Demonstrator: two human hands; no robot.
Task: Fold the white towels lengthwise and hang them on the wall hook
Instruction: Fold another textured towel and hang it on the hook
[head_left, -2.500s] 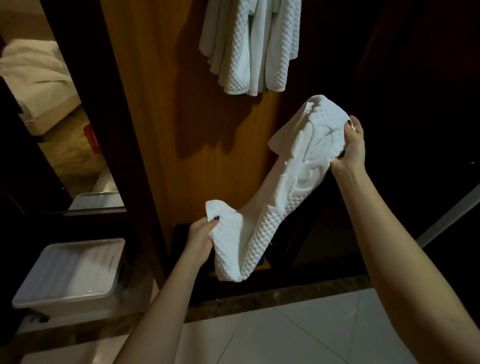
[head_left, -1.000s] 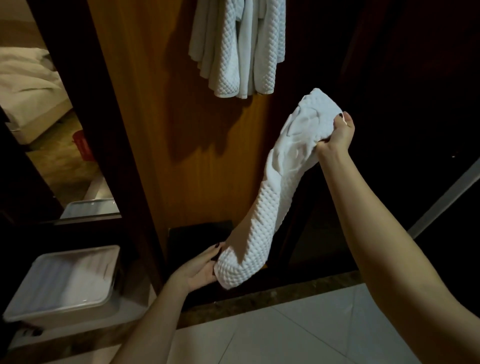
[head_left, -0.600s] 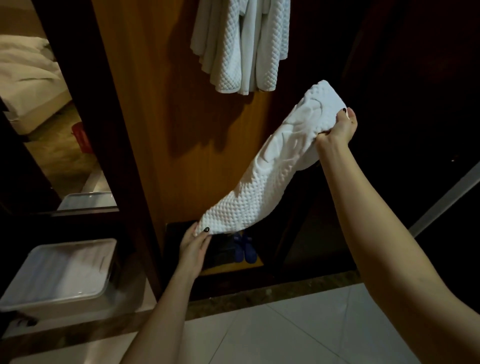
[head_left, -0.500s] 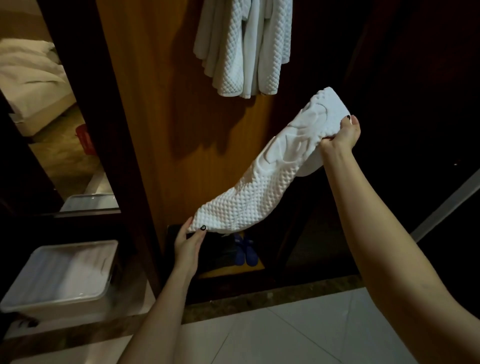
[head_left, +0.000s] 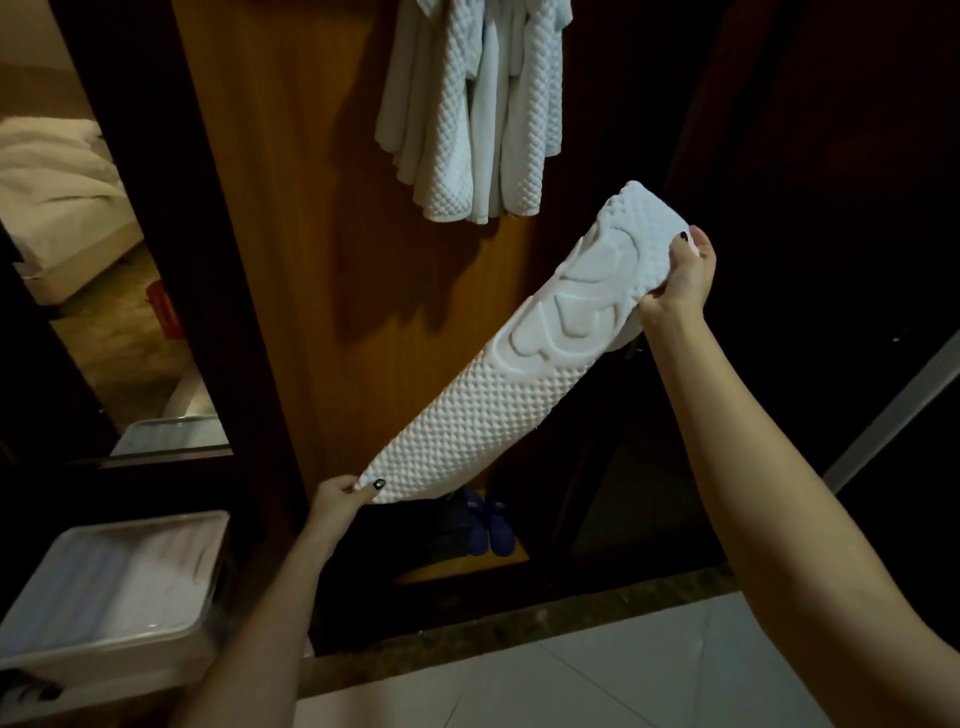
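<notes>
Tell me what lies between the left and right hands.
The head view shows the folded white towel stretched slantwise between them: the left hand pinches its lower end, the right hand grips its upper end.

Both arms are bare to the near edge: the left forearm (head_left: 270, 613) is slim in view, the right forearm (head_left: 769, 493) looms broad. The left hand (head_left: 337, 499) shows a short thumbnail (head_left: 379, 484) painted black. The right hand (head_left: 680, 283) shows one fingernail (head_left: 684, 236) in the same black polish.
</notes>
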